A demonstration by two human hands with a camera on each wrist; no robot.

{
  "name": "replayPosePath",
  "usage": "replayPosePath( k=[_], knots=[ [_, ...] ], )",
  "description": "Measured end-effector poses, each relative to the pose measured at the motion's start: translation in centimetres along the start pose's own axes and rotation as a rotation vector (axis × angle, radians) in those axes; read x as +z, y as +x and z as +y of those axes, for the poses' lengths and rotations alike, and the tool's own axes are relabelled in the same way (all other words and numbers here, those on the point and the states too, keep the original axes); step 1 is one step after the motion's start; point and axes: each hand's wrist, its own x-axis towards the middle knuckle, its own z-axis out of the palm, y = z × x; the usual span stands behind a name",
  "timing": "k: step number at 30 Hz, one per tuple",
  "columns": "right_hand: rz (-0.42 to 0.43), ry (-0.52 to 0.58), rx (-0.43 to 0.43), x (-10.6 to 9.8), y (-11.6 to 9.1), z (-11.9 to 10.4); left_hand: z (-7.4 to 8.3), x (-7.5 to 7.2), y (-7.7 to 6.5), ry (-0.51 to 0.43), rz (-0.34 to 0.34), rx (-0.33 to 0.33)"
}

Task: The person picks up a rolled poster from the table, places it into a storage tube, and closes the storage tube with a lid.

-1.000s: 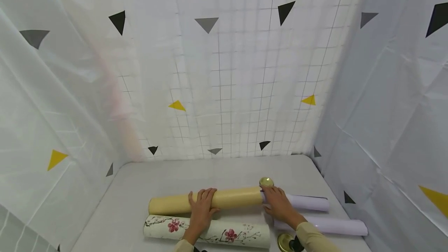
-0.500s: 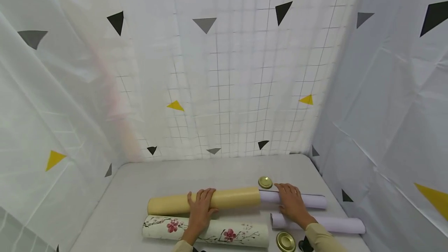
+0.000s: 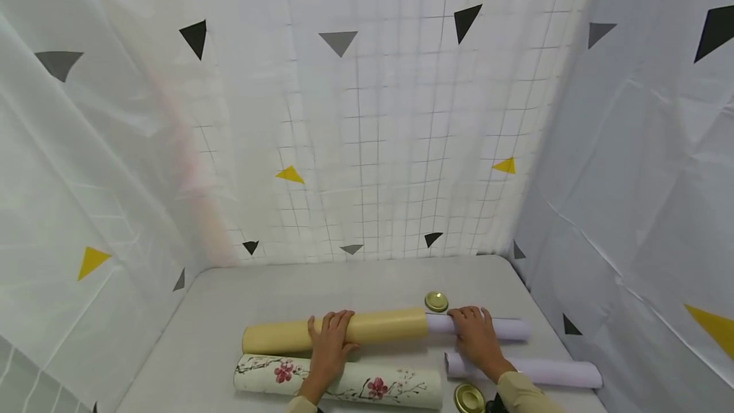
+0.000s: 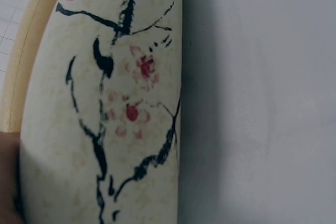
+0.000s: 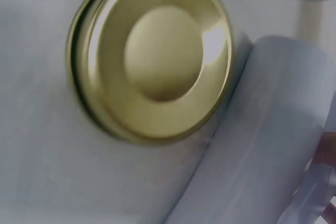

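From my end I see the left hand curled over the smooth pale-yellow cylindrical tube, fingers across its top and thumb on the near side. The right hand grips the glossy pale-lavender rolled sheet, whose left end sits inside the yellow tube's right mouth; that mouth lies between my two hands, nearer the right. Both lie across the grey-white tabletop.

The white tube printed with red blossoms and dark branches is just on the near side, under the left forearm. A second, loose lavender roll lies nearer, partly under the right forearm (my right wrist camera shows a round gold metal lid beside lavender sheet).

Against a second ago, the right hand has shifted rightward, off the tube's mouth and along the roll. Since half a second ago, slightly less lavender shows outside the tube, while the left hand keeps its place.
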Motion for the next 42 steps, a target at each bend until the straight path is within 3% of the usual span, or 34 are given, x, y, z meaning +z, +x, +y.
replayPosePath(
  k=[10, 18, 21, 27, 30, 38, 42],
  knots=[
    [-0.056, 0.069, -0.041, -0.2, 0.4, -1.5, 0.5, 0.2, -0.3, -0.018, 0.013, 0.005],
    [-0.132, 0.101, -0.079, -0.7, 0.2, -0.5, 0.6, 0.1, -0.2, 0.002, -0.002, 0.01],
    [-0.126, 0.061, -0.056, -1.2, -0.3, 0.2, 0.6, 0.1, -0.2, 0.005, 0.0, 0.017],
    [-0.093, -0.068, 0.069, -1.6, -1.2, 1.4, 0.3, 0.1, -0.3, 0.019, 0.02, 0.025],
    [-0.067, -0.08, 0.103, -1.6, -1.5, 1.7, 0.1, 0.1, -0.3, 0.024, 0.024, 0.023],
    [0.012, -0.049, 0.072, -1.4, -1.3, 1.4, -0.2, 0.2, -0.4, 0.017, 0.049, 0.04],
    [0.008, -0.034, 0.055, -0.8, -1.1, 1.0, -0.1, 0.3, -0.4, 0.01, 0.056, 0.039]
  ],
)
